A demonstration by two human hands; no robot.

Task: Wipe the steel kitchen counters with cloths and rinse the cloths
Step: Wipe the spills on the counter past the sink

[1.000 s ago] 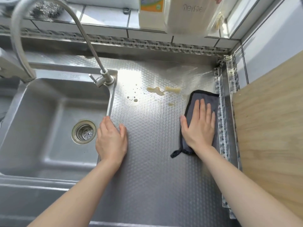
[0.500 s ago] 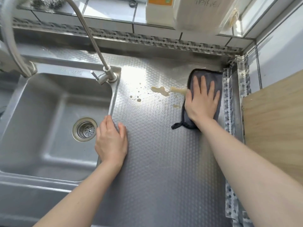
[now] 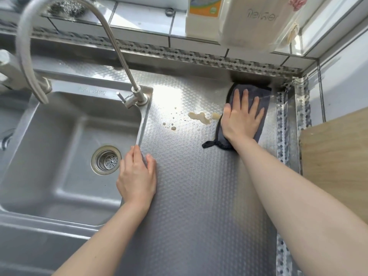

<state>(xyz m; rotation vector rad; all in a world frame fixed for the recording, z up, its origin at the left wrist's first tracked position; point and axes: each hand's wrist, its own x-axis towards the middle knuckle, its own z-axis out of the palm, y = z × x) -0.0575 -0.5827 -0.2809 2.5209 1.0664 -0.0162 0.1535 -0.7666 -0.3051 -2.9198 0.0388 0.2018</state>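
The right hand (image 3: 242,118) presses flat with spread fingers on the grey cloth (image 3: 262,108) at the far right of the steel counter (image 3: 199,196), just right of a beige spill (image 3: 199,117), while the left hand (image 3: 137,176) rests flat, fingers together, on the sink (image 3: 59,156) rim near the thin faucet (image 3: 131,92).

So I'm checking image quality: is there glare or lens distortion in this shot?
Head view: bright glare on the embossed steel counter beside the thin chrome tap; wide-angle lens bows the tiled ledge; the white plastic jug looks slightly soft.
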